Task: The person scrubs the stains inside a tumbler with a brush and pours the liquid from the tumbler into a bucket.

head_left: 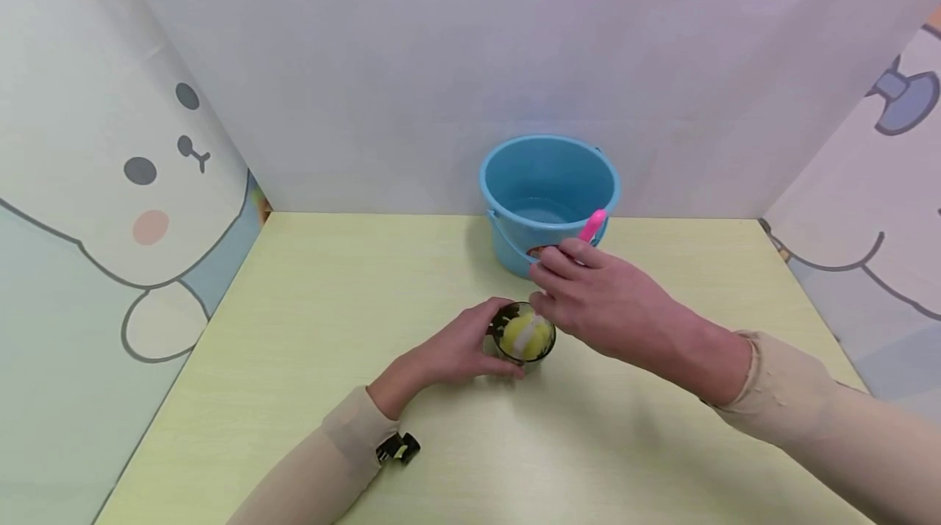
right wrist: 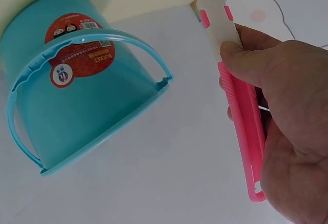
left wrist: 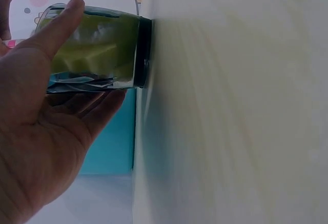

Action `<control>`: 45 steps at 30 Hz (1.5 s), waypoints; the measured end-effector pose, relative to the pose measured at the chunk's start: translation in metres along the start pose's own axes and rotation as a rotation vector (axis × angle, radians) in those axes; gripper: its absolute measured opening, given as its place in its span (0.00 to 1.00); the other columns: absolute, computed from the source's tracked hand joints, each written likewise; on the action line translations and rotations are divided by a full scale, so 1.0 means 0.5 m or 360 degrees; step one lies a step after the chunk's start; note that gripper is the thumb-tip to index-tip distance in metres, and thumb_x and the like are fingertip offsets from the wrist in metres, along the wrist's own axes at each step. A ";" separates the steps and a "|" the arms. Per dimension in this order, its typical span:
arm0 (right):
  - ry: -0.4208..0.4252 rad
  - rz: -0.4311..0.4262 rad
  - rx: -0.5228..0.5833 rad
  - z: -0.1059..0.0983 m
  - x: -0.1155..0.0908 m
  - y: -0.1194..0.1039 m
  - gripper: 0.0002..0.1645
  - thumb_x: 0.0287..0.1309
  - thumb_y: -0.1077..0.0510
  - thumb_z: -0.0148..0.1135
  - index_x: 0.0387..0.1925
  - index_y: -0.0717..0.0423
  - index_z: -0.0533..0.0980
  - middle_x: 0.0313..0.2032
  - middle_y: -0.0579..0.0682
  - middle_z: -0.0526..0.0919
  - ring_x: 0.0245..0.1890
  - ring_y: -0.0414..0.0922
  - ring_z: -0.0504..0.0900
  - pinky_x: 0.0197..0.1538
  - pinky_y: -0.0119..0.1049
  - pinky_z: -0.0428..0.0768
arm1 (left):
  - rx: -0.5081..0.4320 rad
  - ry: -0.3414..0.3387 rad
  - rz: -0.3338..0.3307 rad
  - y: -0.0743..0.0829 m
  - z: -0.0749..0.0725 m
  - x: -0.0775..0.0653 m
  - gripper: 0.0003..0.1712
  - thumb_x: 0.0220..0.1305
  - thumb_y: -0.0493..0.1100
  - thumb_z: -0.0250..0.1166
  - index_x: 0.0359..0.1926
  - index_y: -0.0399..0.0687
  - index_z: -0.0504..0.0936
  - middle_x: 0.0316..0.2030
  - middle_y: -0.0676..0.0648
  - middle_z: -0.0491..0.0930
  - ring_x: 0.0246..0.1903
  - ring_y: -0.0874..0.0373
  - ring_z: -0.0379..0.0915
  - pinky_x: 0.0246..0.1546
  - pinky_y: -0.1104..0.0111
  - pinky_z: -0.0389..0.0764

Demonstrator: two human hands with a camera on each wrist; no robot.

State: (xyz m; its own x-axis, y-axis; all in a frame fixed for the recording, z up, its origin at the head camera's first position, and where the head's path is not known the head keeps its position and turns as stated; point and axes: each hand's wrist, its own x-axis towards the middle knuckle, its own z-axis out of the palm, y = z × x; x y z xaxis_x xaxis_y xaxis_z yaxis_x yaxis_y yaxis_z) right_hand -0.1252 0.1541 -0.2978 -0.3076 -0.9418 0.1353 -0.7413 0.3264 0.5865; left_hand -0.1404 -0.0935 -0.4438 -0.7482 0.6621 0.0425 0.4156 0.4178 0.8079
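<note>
A clear, dark-tinted drinking glass (left wrist: 143, 52) stands upright on the table. My left hand (head_left: 461, 348) grips its side, fingers and thumb round the wall. Inside the glass sits the yellow-green sponge head (head_left: 539, 335) of a cup brush, seen through the wall in the left wrist view. My right hand (head_left: 606, 296) holds the brush by its pink and white handle (right wrist: 241, 116), above the glass mouth. The thumb presses on the white part near the neck in the right wrist view. The handle's pink end points up toward the bucket.
A blue bucket (head_left: 507, 243) with its carrying handle hanging down stands just behind the glass, near the back wall (head_left: 367, 100). The pale yellow table (head_left: 331, 288) lies below. Cartoon-printed panels (head_left: 95, 247) border both sides. A small black item (head_left: 399, 448) lies by the left cuff.
</note>
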 end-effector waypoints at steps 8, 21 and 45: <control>0.0002 0.0000 -0.0035 0.003 0.004 -0.002 0.31 0.40 0.52 0.91 0.46 0.53 0.84 0.50 0.58 0.80 0.58 0.57 0.72 0.63 0.48 0.72 | -0.0022 0.0002 0.0022 -0.002 0.000 0.002 0.52 0.53 0.52 0.86 0.72 0.48 0.67 0.60 0.53 0.77 0.57 0.62 0.75 0.63 0.66 0.77; -0.0009 0.0014 -0.0142 0.010 0.009 -0.003 0.31 0.40 0.53 0.90 0.46 0.56 0.84 0.49 0.58 0.80 0.55 0.56 0.72 0.60 0.47 0.71 | 0.0000 0.0018 0.0048 -0.002 0.001 0.002 0.51 0.54 0.52 0.86 0.72 0.50 0.67 0.60 0.54 0.77 0.57 0.61 0.75 0.62 0.66 0.78; -0.0070 0.0040 -0.0041 -0.004 -0.003 0.001 0.25 0.42 0.54 0.89 0.40 0.55 0.83 0.50 0.58 0.79 0.51 0.55 0.71 0.59 0.47 0.71 | 0.0000 0.0002 -0.0005 0.002 0.001 -0.002 0.51 0.54 0.52 0.86 0.72 0.50 0.67 0.60 0.55 0.77 0.57 0.62 0.75 0.63 0.67 0.77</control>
State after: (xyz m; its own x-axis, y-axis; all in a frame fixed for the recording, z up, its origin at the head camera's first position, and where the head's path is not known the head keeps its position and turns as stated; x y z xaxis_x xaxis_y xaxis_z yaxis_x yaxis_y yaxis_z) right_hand -0.1239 0.1557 -0.2959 -0.3521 -0.9288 0.1153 -0.7176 0.3470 0.6039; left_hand -0.1392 -0.0934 -0.4432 -0.7503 0.6599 0.0410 0.4132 0.4196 0.8082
